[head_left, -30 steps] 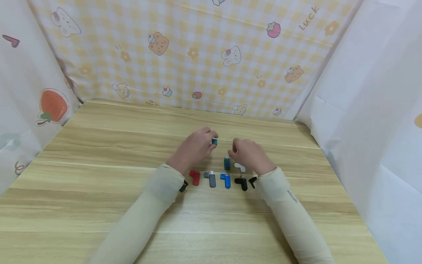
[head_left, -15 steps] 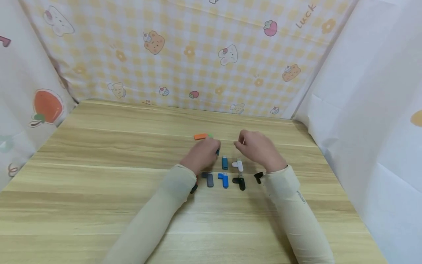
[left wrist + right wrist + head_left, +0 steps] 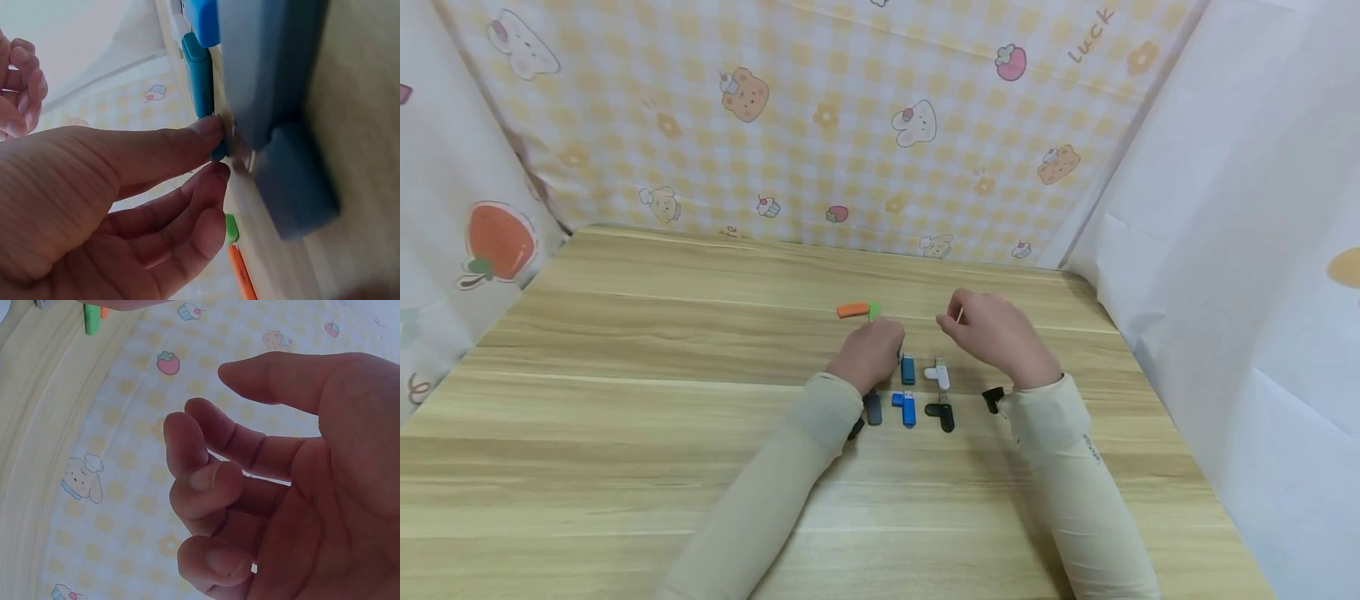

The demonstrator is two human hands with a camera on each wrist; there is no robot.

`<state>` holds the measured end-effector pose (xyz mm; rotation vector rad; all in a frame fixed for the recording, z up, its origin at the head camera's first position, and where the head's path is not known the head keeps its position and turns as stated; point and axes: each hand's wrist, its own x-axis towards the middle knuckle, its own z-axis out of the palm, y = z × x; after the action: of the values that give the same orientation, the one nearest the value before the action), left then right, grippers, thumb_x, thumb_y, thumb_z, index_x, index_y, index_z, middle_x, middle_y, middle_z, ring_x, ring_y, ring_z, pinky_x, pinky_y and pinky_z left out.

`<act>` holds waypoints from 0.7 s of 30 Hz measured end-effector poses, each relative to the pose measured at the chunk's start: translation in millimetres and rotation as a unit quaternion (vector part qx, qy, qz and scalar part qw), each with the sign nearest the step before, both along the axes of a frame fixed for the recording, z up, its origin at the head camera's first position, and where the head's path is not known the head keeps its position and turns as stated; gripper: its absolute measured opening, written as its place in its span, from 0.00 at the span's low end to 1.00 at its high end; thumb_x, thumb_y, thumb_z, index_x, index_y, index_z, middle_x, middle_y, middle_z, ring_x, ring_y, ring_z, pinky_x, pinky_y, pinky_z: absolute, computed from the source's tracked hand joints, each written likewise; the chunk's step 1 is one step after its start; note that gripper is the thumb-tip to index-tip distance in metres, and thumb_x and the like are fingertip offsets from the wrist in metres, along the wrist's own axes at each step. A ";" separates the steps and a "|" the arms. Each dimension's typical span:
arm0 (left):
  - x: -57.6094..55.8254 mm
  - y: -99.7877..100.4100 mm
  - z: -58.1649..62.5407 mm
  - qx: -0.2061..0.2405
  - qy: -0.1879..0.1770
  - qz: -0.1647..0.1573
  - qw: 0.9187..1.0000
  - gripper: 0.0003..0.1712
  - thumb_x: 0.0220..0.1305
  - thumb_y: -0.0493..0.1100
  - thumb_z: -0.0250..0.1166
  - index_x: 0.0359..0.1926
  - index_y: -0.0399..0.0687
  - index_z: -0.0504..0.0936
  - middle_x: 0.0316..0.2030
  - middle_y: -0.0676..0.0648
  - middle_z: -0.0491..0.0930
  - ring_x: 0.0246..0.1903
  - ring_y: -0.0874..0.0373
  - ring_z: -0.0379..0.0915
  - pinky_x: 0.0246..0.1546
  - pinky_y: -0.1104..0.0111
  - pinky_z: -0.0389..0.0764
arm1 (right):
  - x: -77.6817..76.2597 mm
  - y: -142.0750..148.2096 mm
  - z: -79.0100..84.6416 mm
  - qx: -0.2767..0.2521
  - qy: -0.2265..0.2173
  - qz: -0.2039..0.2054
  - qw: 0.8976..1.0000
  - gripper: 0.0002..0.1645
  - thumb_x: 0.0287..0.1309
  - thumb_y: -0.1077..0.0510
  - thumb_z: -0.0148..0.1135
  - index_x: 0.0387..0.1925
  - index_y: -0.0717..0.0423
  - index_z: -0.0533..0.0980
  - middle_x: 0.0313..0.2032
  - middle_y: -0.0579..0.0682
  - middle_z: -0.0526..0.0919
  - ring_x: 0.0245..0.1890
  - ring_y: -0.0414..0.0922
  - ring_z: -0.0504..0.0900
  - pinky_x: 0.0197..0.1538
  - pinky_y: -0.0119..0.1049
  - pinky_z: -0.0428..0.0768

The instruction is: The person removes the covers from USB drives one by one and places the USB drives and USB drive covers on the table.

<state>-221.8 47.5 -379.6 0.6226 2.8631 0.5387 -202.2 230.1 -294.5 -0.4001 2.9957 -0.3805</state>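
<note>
My left hand (image 3: 868, 350) is down at the table, with a small teal cap (image 3: 218, 151) between thumb and index finger. The hand hides most of this cap in the head view. The cap sits right by the metal plug end of a teal USB stick (image 3: 907, 369) that lies on the table. Farther right, my right hand (image 3: 996, 333) hovers with loosely bent fingers and nothing in them. A grey USB stick (image 3: 873, 409) lies beneath the left wrist, partly covered; it looms large in the left wrist view.
Near the hands lie a white USB stick (image 3: 942, 375), a blue one (image 3: 909, 410) and a black one (image 3: 947, 415). Behind the left hand are an orange stick (image 3: 852, 310) and a green piece (image 3: 874, 311). A checked cloth (image 3: 820, 167) hangs at the table's back edge.
My left hand has moved right and down with the teal cap, uncovering the orange stick and green piece and covering the red stick. My right hand has drawn back up and right.
</note>
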 end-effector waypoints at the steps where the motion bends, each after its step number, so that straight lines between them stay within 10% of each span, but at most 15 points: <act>1: 0.0 0.0 0.2 0.003 -0.003 0.001 1.000 0.13 0.79 0.30 0.59 0.35 0.41 0.85 0.27 0.47 0.76 0.26 0.55 0.67 0.28 0.68 0.70 | 0.1 -0.2 0.4 0.000 0.000 0.000 1.000 0.15 0.79 0.49 0.61 0.43 0.57 0.82 0.24 0.50 0.80 0.22 0.45 0.73 0.27 0.37 0.72; 21: 2.4 -5.6 5.4 0.053 -0.054 -0.001 0.997 0.12 0.75 0.25 0.60 0.38 0.41 0.85 0.31 0.46 0.79 0.29 0.54 0.70 0.29 0.68 0.72 | -0.3 0.7 -0.7 0.004 -0.008 -0.002 1.000 0.15 0.79 0.48 0.61 0.44 0.56 0.82 0.24 0.49 0.80 0.22 0.45 0.73 0.27 0.37 0.72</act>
<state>-219.4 41.9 -374.1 0.5922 2.7470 0.7065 -202.4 230.9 -295.2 -0.3894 2.9810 -0.3707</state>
